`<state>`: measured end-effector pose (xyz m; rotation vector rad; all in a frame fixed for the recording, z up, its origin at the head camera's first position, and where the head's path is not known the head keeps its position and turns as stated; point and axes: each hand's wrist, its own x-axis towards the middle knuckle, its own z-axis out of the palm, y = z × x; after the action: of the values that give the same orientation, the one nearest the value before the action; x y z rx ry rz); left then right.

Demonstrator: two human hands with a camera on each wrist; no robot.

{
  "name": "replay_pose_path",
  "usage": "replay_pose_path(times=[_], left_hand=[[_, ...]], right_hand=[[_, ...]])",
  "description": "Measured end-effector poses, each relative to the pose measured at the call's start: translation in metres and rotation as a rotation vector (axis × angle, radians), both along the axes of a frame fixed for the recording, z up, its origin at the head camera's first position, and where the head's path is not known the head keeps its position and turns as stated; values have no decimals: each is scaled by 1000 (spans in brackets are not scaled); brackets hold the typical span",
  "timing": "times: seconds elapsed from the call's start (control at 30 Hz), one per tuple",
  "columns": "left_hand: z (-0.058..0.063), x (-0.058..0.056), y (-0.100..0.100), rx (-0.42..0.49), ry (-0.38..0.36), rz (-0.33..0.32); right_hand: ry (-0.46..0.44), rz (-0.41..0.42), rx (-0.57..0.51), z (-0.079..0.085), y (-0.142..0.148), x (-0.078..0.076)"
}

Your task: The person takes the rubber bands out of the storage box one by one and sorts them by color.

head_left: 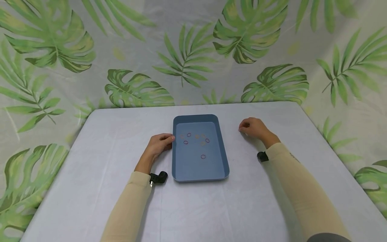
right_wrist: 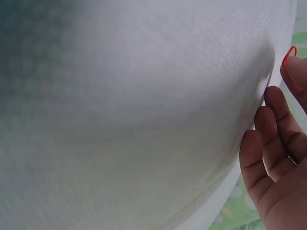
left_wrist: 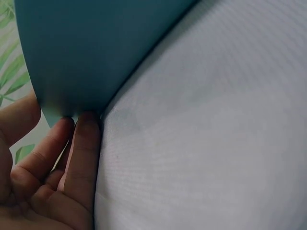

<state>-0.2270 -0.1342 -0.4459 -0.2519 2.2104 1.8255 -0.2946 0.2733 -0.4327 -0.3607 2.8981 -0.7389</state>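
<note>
A blue rectangular tray (head_left: 198,171) lies on the white-covered table, with several small red and yellow rubber bands (head_left: 203,156) scattered on its floor. At its left side, my left hand (head_left: 158,145) holds the tray wall. The left wrist view shows the thumb at the rim and the fingertips (left_wrist: 86,125) against the outer side. Right of the tray, my right hand (head_left: 254,128) is low over the cloth, pinching a small red rubber band (right_wrist: 284,61). The band's loop sticks up past the thumb in the right wrist view, while the other fingertips rest at the cloth.
White cloth (head_left: 199,211) covers the table around the tray. Behind and beside the table hangs a curtain (head_left: 193,90) with green leaves. A small black camera (head_left: 159,177) sits on the left wrist, another (head_left: 262,156) on the right.
</note>
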Motion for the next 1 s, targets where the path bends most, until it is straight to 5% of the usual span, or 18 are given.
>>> replay_pose_path(times=[0.77, 1.0], left_hand=[[1, -1, 0, 3, -1, -13], [1, -2, -1, 7, 1, -9]], right_hand=[[-1, -40, 0, 10, 6, 4], [68, 13, -37, 28, -10, 6]])
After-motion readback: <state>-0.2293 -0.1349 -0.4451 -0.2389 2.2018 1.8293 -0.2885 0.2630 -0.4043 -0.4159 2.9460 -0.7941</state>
